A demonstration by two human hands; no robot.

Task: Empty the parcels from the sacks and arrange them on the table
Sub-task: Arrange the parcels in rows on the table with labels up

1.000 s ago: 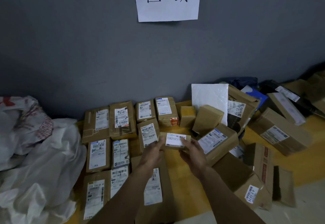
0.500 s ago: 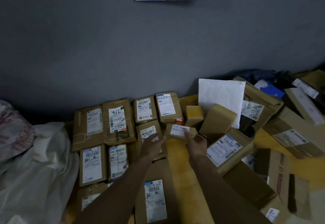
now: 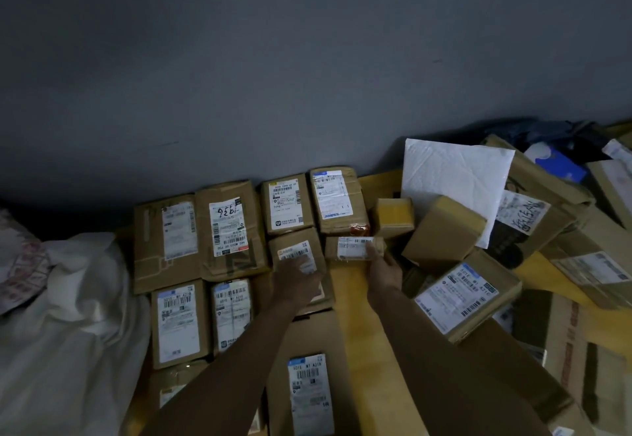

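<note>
My right hand [image 3: 383, 266] holds a small brown parcel [image 3: 350, 248] by its right end, low over the yellow table [image 3: 362, 340], just in front of a labelled box [image 3: 337, 201]. My left hand [image 3: 297, 278] rests flat on another labelled parcel [image 3: 294, 257] immediately to the left. Several brown parcels lie label-up in neat rows on the left half of the table, among them one marked in black pen [image 3: 229, 228]. A white sack [image 3: 65, 326] slumps at the far left.
A loose heap of boxes fills the right side, with a white padded mailer [image 3: 455, 182] leaning on the grey wall [image 3: 307, 76], a plain box [image 3: 444, 230] and a labelled box [image 3: 468, 295] beside my right forearm. A long parcel [image 3: 307, 391] lies between my arms.
Both hands moved forward from the table's middle; the small parcel went down from mid-air to just in front of the back row. My left hand left it and settled on the neighbouring parcel.
</note>
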